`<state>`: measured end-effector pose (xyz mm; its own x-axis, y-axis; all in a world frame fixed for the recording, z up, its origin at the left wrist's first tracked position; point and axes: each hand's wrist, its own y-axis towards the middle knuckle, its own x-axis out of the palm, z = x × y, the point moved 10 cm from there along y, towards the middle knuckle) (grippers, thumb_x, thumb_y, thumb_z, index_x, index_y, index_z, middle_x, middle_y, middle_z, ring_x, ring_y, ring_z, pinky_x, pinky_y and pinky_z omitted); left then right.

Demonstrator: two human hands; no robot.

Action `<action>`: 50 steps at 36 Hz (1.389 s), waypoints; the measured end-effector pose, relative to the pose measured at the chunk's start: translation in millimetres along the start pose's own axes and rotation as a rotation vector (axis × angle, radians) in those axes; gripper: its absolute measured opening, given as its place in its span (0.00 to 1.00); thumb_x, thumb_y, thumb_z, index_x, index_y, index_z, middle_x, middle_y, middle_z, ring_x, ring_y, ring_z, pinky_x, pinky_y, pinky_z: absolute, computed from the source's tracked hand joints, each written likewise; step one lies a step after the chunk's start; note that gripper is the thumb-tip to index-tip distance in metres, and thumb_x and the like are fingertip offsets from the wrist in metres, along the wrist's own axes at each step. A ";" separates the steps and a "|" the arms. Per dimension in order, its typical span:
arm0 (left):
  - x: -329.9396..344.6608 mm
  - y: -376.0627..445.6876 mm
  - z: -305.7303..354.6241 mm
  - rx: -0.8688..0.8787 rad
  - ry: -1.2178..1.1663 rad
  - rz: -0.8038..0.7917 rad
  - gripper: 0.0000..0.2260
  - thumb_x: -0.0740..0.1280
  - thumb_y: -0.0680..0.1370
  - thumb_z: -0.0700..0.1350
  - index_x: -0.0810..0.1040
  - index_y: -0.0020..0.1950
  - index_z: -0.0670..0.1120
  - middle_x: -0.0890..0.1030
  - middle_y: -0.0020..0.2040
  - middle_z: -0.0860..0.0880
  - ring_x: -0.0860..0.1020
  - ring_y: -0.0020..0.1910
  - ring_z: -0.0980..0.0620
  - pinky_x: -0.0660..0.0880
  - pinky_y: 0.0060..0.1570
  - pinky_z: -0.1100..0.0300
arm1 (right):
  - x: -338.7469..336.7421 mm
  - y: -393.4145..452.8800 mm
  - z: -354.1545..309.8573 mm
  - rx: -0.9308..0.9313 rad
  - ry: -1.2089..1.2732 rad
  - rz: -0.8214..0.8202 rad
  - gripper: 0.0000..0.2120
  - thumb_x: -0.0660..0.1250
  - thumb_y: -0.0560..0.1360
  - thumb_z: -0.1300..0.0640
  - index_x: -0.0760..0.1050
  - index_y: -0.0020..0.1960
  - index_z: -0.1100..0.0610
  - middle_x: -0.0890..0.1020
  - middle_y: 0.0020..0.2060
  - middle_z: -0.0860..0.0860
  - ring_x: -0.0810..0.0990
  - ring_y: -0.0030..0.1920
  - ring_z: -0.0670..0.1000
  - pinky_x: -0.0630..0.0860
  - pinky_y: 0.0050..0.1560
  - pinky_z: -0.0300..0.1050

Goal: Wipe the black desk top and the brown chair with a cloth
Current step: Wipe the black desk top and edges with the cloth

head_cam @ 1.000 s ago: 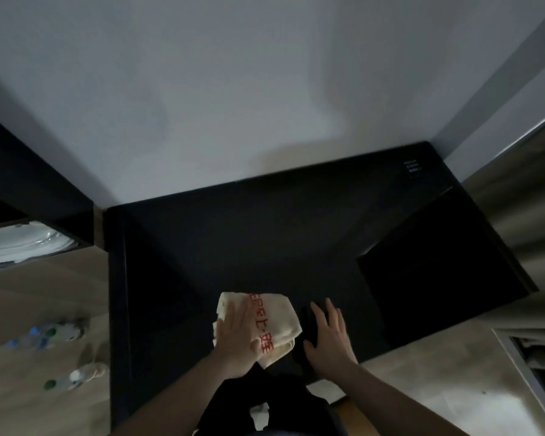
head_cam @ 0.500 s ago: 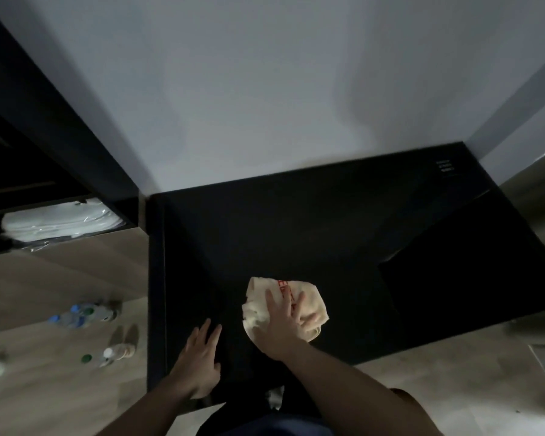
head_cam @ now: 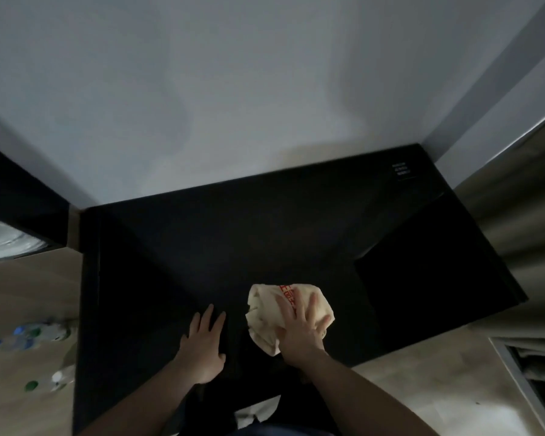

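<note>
On the near part of the desk top (head_cam: 265, 240), the right hand (head_cam: 299, 328) is pressing a bunched cream cloth (head_cam: 265, 309) flat against the black surface, fingers straight and spread over the fabric rather than curled round it; this broad palm contact is probably spreading pressure so the cloth is dragging evenly instead of rolling up. Red print is showing on the cloth just beyond the fingertips. Left of the cloth, a little apart from it, the left hand (head_cam: 205, 344) is lying palm-down on the desk top, fingers extended and slightly apart, holding nothing; it is most likely bracing the body while the other arm is reaching. Right of the cloth, a darker rectangular panel (head_cam: 434, 278) is lying on or set into the desk top, and its edge is likely to be catching the cloth on a sideways stroke. Beyond the cloth, the desk top is running back to a pale wall (head_cam: 233, 89), with a small label (head_cam: 401, 171) at the far right corner. Left of the desk, bottles (head_cam: 29, 335) are lying on the wooden floor (head_cam: 19, 294), well clear of the wiping. The brown chair is not plainly showing in this view, so that half of the task is judged not yet begun.
</note>
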<state>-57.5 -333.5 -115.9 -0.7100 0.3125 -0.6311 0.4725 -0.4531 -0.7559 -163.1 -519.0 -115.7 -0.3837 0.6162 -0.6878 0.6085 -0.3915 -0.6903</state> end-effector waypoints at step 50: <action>-34.7 65.0 178.4 -0.095 -0.192 0.051 0.56 0.75 0.72 0.48 0.31 0.81 0.54 0.26 0.79 0.49 0.34 0.79 0.34 0.55 0.75 0.32 | -108.8 37.7 188.3 0.043 0.124 0.010 0.33 0.59 0.81 0.41 0.42 0.78 0.34 0.35 0.79 0.40 0.28 0.78 0.59 0.45 0.72 0.78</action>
<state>-95.3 -522.8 -112.1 -0.7661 0.1217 -0.6311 0.5511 -0.3809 -0.7424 -229.3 -729.5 -109.3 -0.2878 0.6906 -0.6635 0.5808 -0.4250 -0.6943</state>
